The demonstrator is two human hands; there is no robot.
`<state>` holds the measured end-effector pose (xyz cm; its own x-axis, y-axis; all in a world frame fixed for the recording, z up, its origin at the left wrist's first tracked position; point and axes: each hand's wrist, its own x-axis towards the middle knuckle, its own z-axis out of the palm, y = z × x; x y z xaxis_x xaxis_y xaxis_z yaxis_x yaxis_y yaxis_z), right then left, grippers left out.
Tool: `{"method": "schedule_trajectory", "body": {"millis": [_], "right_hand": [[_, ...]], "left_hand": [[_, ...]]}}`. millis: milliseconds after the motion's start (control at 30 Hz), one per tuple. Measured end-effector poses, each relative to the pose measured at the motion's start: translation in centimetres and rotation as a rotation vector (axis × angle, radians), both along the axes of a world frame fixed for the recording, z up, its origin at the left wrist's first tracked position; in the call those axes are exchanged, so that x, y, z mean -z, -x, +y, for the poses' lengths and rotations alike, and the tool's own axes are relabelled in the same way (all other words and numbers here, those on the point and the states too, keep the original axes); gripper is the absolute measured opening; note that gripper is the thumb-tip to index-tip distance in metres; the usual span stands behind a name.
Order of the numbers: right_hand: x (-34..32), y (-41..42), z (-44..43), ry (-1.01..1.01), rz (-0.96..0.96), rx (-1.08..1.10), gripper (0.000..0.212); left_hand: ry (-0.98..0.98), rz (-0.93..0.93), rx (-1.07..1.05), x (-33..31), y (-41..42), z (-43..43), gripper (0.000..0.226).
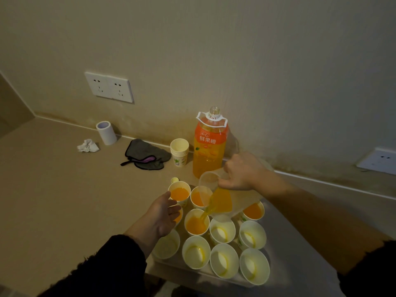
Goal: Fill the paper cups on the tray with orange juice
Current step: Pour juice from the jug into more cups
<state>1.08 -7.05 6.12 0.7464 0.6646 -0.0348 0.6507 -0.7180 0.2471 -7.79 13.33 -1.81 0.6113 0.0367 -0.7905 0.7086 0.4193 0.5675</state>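
Lying far left on the counter are a tissue (87, 145) and tape roll (106, 132), then a cloth (145, 154), cup stack (179, 152) and uncapped bottle (210, 144) by the wall. The left hand (164, 213), fingers loosely spread and holding nothing, covers part of a filled cup at the tray's (192, 273) left. The right hand (242, 171) grips a tilted jug (225, 198), and juice streams into a middle cup (196, 225). The jug hides part of the far cups. Near cups show only yellow rings, and the tray's edge is dim.

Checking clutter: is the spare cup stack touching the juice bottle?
Apart. Head view shows a clear gap between the spare cup stack and the juice bottle.
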Motion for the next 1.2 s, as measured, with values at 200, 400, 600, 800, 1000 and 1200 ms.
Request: {"method": "schedule_trajectory", "body": {"millis": [200, 400, 600, 800, 1000, 1200], "right_hand": [[0.12, -0.05, -0.06, 0.004, 0.003, -0.014, 0.063], [0.27, -0.1, -0.04, -0.012, 0.009, -0.031, 0.064], [0.34, -0.09, 0.21, 0.015, -0.023, -0.053, 0.069], [0.63, 0.15, 0.29, -0.002, -0.023, -0.058, 0.075], [0.29, 0.32, 0.25, 0.019, -0.008, -0.047, 0.061], [0.17, 0.36, 0.37, 0.031, -0.015, -0.044, 0.066]], "left_hand": [[-0.006, 0.004, 0.001, 0.02, 0.06, -0.02, 0.057], [-0.008, 0.002, -0.001, 0.12, 0.17, 0.05, 0.058], [-0.009, 0.004, -0.004, -0.01, 0.23, 0.06, 0.058], [-0.011, 0.002, 0.0, -0.08, 0.3, 0.17, 0.058], [-0.014, -0.002, 0.006, -0.17, 0.39, 0.08, 0.059], [-0.006, -0.008, 0.003, -0.39, 0.5, 0.03, 0.058]]}}
